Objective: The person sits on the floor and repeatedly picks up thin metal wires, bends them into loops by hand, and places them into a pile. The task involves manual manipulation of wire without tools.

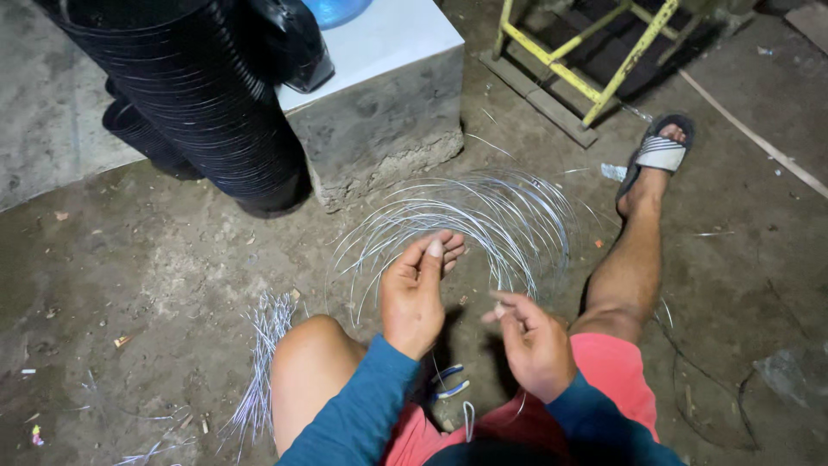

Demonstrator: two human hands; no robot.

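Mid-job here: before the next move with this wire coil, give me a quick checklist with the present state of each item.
1. Left hand has hold of the wire coil: ok, fingers curl around its strands.
2. Right hand grips a strand: cannot tell, thumb and fingers pinch together but any wire there is too thin to see.
3. Cutter within reach: ok, blue-handled tool lies between the legs.
4. Pile of cut wire pieces apart from the coil: ok, beside the left knee.
5. Coil clear of the concrete block: cannot tell, far loops lie close to its base.
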